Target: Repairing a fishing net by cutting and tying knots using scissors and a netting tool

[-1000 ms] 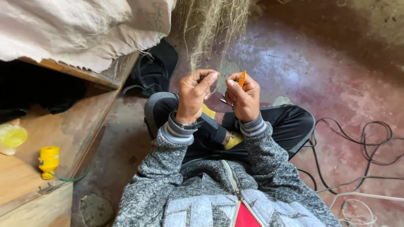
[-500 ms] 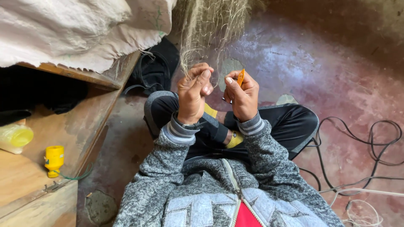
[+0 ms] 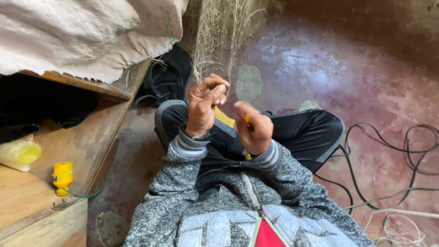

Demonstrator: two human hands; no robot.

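A fine pale fishing net (image 3: 217, 34) hangs down from the top of the view to my hands. My left hand (image 3: 204, 106) is raised and pinches the lower strands of the net between thumb and fingers. My right hand (image 3: 254, 129) is lower and blurred, closed around a small orange netting needle (image 3: 247, 120). Both hands are over my lap, above crossed legs in black trousers (image 3: 302, 132). A yellow flat piece (image 3: 224, 117) shows between the hands.
A wooden bench (image 3: 55, 183) at the left carries a yellow spool (image 3: 62, 176) and a pale yellow bottle (image 3: 20, 154). A white sack (image 3: 82, 36) lies above it. Black cables (image 3: 388, 155) snake over the reddish floor at the right. A dark bag (image 3: 167, 77) sits behind the net.
My right hand with the orange needle has dropped down and away from the net. My left hand stays up, still pinching the net strands.
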